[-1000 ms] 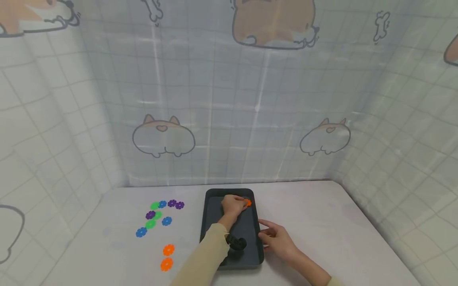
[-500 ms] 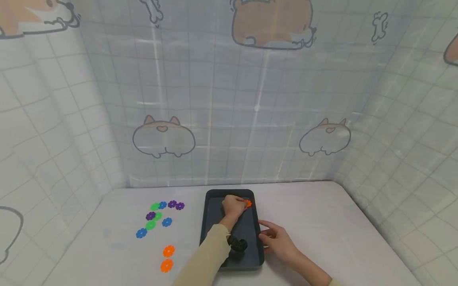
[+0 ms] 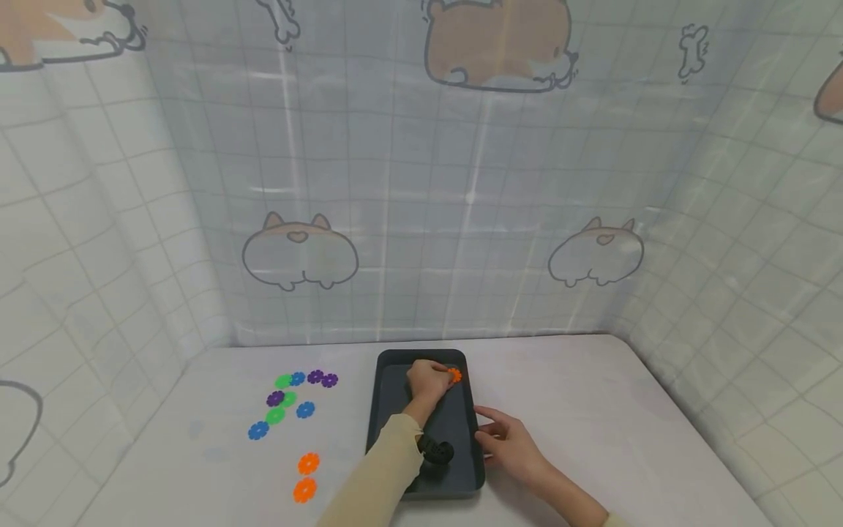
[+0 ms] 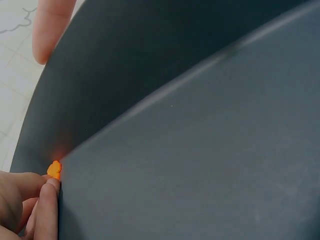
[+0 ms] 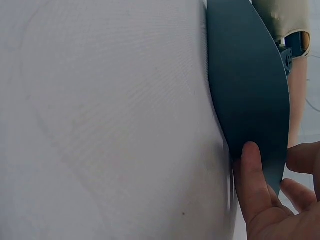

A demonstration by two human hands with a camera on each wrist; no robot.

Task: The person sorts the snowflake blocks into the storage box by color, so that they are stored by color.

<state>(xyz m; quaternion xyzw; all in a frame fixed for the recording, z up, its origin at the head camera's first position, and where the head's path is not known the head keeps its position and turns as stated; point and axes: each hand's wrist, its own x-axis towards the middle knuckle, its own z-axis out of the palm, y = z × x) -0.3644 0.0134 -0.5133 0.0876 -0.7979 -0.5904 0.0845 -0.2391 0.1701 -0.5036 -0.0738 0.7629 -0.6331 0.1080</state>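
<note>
A dark grey rectangular tray (image 3: 454, 454) stands on the table in front of me. My left hand (image 3: 429, 380) reaches into its far right corner. Between thumb and fingers it pinches an orange flower-shaped disc (image 4: 54, 169), close to the tray's wall in the left wrist view. Part of that disc is covered by the fingertips. At the tray's right side my right hand (image 3: 516, 446) holds the edge. In the right wrist view one finger (image 5: 254, 170) lies against the outer wall, while other fingertips meet the rim.
Left of the tray, two orange discs (image 3: 308, 463) lie near the front. Farther back are several blue (image 3: 306, 409), green (image 3: 275, 416) and purple flower discs (image 3: 315, 376), some overlapping. A black wrist device (image 3: 436, 449) hangs over the tray. A patterned curtain (image 3: 421, 256) encloses the table.
Both hands stay in nearly the same place, the left on the orange disc and the right at the tray's side. The head view shifts very slightly.
</note>
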